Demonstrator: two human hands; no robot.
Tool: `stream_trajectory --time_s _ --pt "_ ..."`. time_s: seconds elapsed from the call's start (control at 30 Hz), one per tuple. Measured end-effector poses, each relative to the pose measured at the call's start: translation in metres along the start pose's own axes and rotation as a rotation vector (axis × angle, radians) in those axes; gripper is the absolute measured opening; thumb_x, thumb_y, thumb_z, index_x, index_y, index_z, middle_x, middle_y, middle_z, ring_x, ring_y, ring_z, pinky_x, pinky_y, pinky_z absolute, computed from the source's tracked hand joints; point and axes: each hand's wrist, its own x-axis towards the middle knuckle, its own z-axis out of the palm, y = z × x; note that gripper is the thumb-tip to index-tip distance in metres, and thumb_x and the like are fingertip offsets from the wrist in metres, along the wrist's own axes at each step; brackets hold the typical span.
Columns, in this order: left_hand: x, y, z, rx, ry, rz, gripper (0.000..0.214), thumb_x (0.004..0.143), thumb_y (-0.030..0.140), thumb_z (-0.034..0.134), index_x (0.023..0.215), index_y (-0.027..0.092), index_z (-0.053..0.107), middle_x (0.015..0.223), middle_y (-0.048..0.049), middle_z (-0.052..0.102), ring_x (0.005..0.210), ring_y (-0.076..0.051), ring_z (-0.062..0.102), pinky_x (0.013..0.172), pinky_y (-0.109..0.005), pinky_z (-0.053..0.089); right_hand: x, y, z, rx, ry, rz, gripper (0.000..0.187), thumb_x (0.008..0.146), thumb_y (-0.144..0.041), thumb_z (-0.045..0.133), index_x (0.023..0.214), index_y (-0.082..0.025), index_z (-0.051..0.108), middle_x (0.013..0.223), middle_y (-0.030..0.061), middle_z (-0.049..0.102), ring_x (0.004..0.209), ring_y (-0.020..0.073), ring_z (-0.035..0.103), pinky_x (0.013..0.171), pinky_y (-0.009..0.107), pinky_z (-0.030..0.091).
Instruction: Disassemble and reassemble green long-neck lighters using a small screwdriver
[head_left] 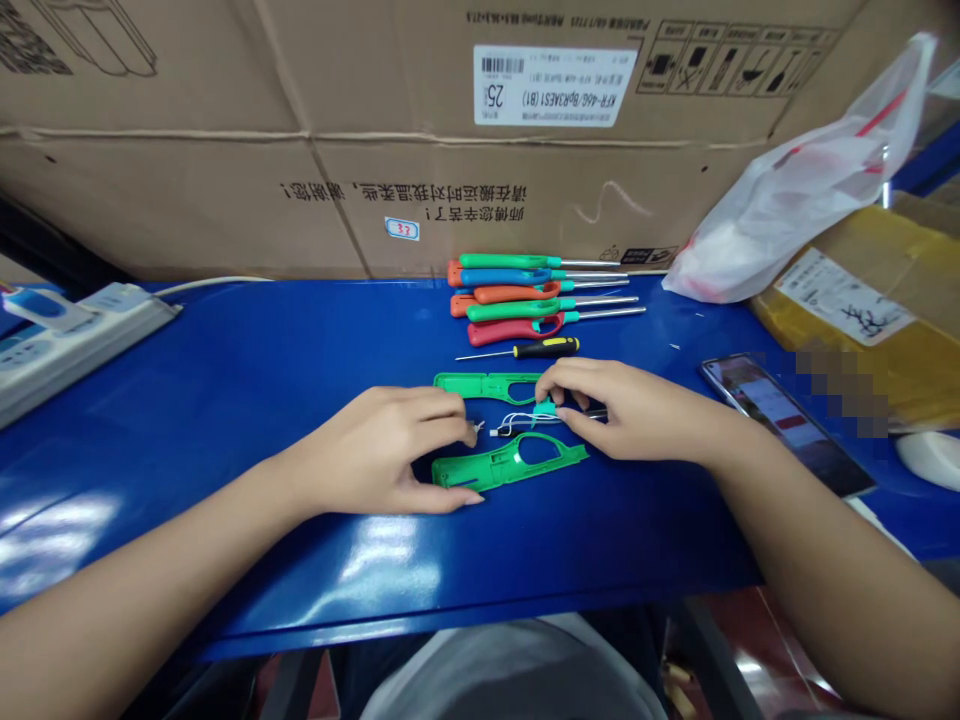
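Note:
Two green lighter shell halves lie apart: the far half and the near half. My left hand is over their left ends, thumb stretched apart by the near half. Its curled fingertips touch a small pale part, mostly hidden beneath them. My right hand pinches a teal plastic piece between thumb and fingers, at the shells' right side. White wires loop leftward from there beside a dark slim part. A metal tube shows beyond the right fingers.
Behind the shells lies a black and yellow screwdriver. Several coloured long-nosed lighters are stacked before a large cardboard box. A phone, plastic bag and yellow-taped parcel are right; a power strip is left.

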Motion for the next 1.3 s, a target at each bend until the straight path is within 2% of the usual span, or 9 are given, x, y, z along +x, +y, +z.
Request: stream_trajectory --time_s 0.2,0.4,0.53,0.67,0.77,0.9,0.97,1.07,1.3 --pt "0.001 -0.001 0.004 -0.045 -0.041 0.044 0.028 0.094 0.046 0.066 0.103 0.020 0.067 0.095 -0.0033 0.071 0.085 -0.018 0.069 0.075 -0.028 0.049 0.001 0.001 0.001 0.057 -0.011 0.006 0.022 0.094 -0.026 0.064 0.116 -0.022 0.064 0.098 0.0026 0.067 0.082 0.0161 0.060 0.074 0.028 0.047" --pt "0.000 0.000 0.005 -0.059 -0.037 0.074 0.026 0.094 0.044 0.067 0.105 0.021 0.068 0.096 -0.0034 0.073 0.085 -0.017 0.069 0.074 -0.027 0.049 0.003 -0.001 0.001 0.081 -0.018 -0.011 0.018 0.095 -0.026 0.062 0.112 -0.021 0.067 0.094 0.0020 0.068 0.078 0.0148 0.059 0.070 0.027 0.045" --pt "0.000 0.001 0.004 -0.060 -0.029 0.084 0.026 0.092 0.045 0.069 0.102 0.021 0.069 0.090 -0.0025 0.072 0.080 -0.017 0.068 0.070 -0.027 0.048 0.004 0.000 0.001 -0.033 0.009 0.112 0.007 0.092 -0.027 0.064 0.095 -0.021 0.065 0.085 0.0006 0.066 0.073 0.0149 0.057 0.064 0.027 0.039" --pt "0.000 0.000 0.004 -0.061 -0.034 0.077 0.025 0.091 0.043 0.070 0.102 0.021 0.068 0.091 -0.0027 0.072 0.081 -0.017 0.068 0.071 -0.028 0.047 0.003 0.003 0.000 -0.174 0.111 0.224 0.008 0.093 -0.029 0.062 0.096 -0.021 0.063 0.085 0.0012 0.066 0.075 0.0169 0.059 0.065 0.029 0.039" --pt "0.000 -0.001 0.004 -0.067 -0.042 0.067 0.025 0.092 0.043 0.070 0.102 0.020 0.068 0.093 -0.0032 0.072 0.082 -0.018 0.068 0.073 -0.027 0.047 0.002 0.001 -0.001 -0.133 0.207 0.119 0.006 0.092 -0.022 0.062 0.097 -0.021 0.064 0.090 0.0028 0.065 0.085 0.0186 0.061 0.073 0.031 0.044" --pt "0.000 -0.002 0.003 -0.063 -0.033 0.053 0.025 0.093 0.044 0.068 0.103 0.021 0.069 0.091 -0.0027 0.073 0.080 -0.017 0.068 0.071 -0.027 0.048 0.003 -0.004 0.004 0.041 0.092 -0.113 0.007 0.093 -0.022 0.066 0.099 -0.021 0.068 0.102 0.0053 0.066 0.095 0.0188 0.062 0.087 0.033 0.049" --pt "0.000 -0.001 0.002 -0.057 -0.031 0.050 0.026 0.093 0.044 0.068 0.103 0.021 0.069 0.090 -0.0024 0.073 0.080 -0.017 0.069 0.071 -0.027 0.049 0.004 -0.004 0.008 0.052 0.045 -0.157 0.006 0.093 -0.021 0.067 0.099 -0.020 0.068 0.105 0.0061 0.065 0.097 0.0191 0.061 0.088 0.034 0.050" --pt "0.001 -0.001 0.002 -0.050 -0.035 0.056 0.025 0.093 0.044 0.067 0.102 0.020 0.069 0.091 -0.0025 0.073 0.080 -0.017 0.068 0.070 -0.028 0.048 0.006 -0.002 0.012 0.044 0.052 -0.129 0.003 0.094 -0.022 0.066 0.095 -0.020 0.064 0.100 0.0051 0.064 0.093 0.0185 0.060 0.084 0.033 0.049" --pt "0.000 -0.002 0.004 -0.032 -0.030 0.057 0.028 0.094 0.046 0.067 0.103 0.019 0.069 0.090 -0.0023 0.072 0.079 -0.018 0.068 0.070 -0.029 0.047 0.005 -0.005 0.007 -0.003 0.180 -0.001 0.009 0.092 -0.022 0.068 0.090 -0.021 0.060 0.091 0.0002 0.065 0.080 0.0144 0.057 0.070 0.027 0.042"
